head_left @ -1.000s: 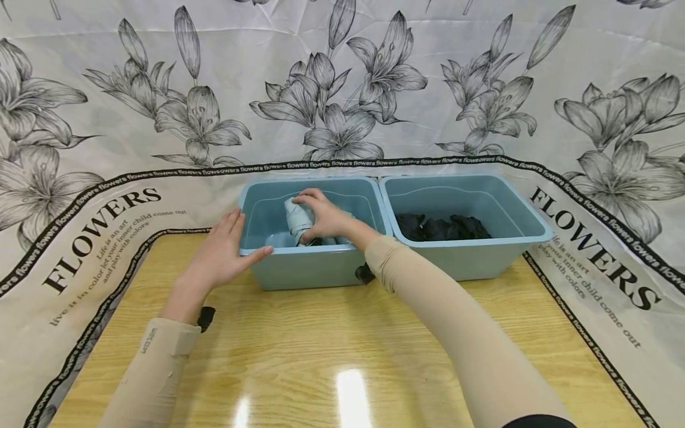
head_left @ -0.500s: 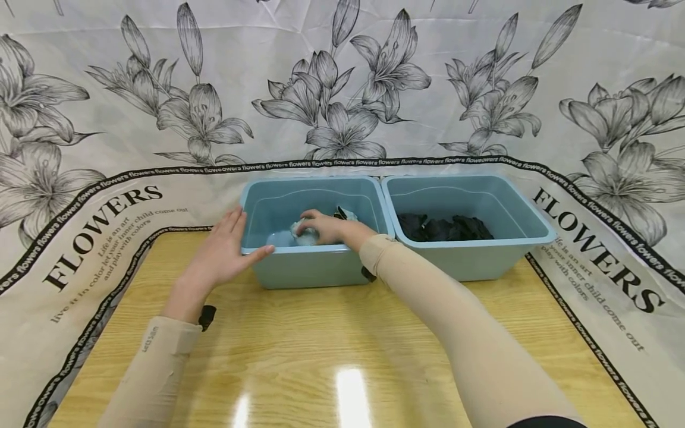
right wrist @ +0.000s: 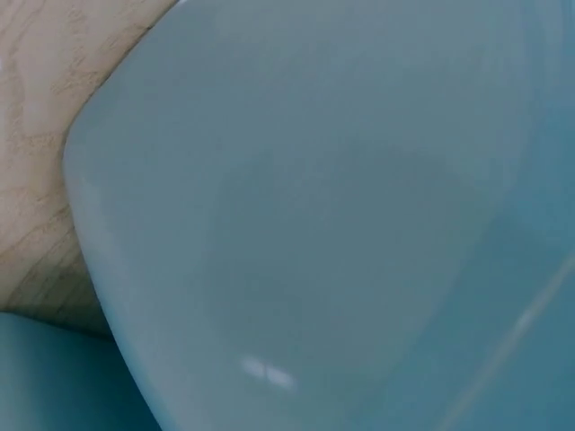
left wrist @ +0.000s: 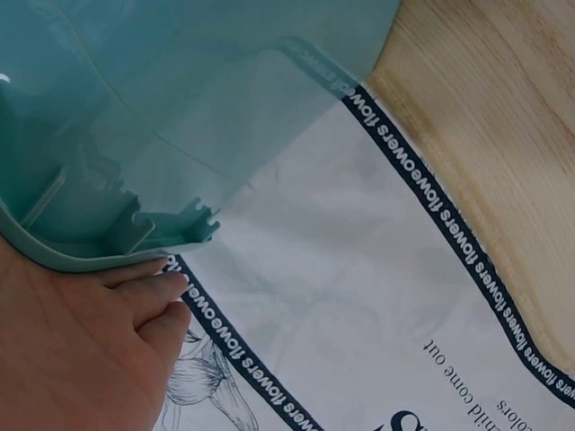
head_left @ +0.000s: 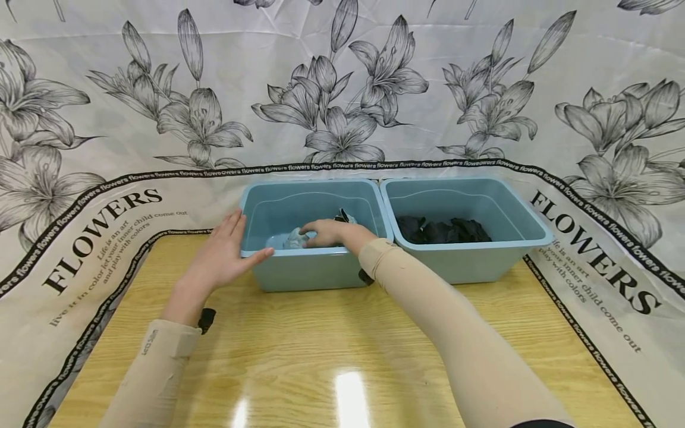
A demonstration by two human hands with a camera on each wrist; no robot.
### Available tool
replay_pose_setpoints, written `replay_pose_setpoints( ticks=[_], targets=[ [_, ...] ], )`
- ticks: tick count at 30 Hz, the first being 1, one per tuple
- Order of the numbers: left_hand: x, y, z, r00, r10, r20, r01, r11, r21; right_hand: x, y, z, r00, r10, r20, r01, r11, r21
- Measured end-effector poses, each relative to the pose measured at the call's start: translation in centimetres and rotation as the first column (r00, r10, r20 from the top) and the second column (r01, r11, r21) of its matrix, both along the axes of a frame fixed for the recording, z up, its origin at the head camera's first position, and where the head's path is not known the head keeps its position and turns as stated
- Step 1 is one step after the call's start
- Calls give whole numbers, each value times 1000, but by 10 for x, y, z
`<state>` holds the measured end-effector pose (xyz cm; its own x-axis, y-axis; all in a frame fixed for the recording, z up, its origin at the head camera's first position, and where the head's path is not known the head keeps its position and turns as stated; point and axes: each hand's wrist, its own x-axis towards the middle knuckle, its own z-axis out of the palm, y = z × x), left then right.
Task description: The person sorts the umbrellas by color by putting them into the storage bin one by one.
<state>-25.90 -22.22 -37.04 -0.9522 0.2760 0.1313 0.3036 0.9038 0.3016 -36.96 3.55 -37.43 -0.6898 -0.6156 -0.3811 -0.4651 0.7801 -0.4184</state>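
Note:
Two light blue plastic bins stand side by side on the table. My left hand point(head_left: 222, 249) lies with straight fingers at the left end of the left bin point(head_left: 299, 270), its thumb along the front rim. In the left wrist view those fingers point(left wrist: 153, 301) touch the bin's outside under the rim. My right hand point(head_left: 329, 233) reaches over the front rim into the left bin. Its fingertips are at a crumpled light blue cloth point(head_left: 295, 239); the front wall hides part of the hand, so its grip is unclear. A black-and-light-blue piece point(head_left: 343, 216) lies behind it.
The right bin point(head_left: 455, 261) holds several crumpled black cloth pieces point(head_left: 441, 230). A flower-printed cloth point(head_left: 342, 89) hangs behind the bins and spreads along the sides of the wooden table point(head_left: 289, 351). Only bin walls and some table show in the right wrist view.
My right hand has lowered the light blue cloth from upright down to the left bin's floor, then shifted slightly right, exposing more of it. My left hand has stayed at the rim.

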Motion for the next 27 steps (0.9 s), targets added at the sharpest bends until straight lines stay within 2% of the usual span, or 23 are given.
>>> replay_pose_setpoints(
  ticks=[6, 10, 14, 20, 27],
  targets=[
    [3, 1, 1, 1000, 0, 16, 0, 1000, -3, -4, 0, -2, 1000, -24, -1, 24, 999, -36],
    [2, 0, 0, 1000, 1, 6, -1, 1000, 4, -5, -1, 0, 998, -24, -49, 20, 997, -74],
    [0, 0, -2, 1000, 3, 7, -3, 1000, 6, 0, 0, 9, 994, -16, -111, 4, 994, -105],
    [-3, 1, -1, 1000, -2, -2, 2, 1000, 8, 11, 7, 24, 963, -65, -263, 24, 987, -156],
    [2, 1, -1, 999, 33, -18, -33, 999, 15, 35, 28, 38, 924, -154, -349, 63, 964, -257]
  ],
)
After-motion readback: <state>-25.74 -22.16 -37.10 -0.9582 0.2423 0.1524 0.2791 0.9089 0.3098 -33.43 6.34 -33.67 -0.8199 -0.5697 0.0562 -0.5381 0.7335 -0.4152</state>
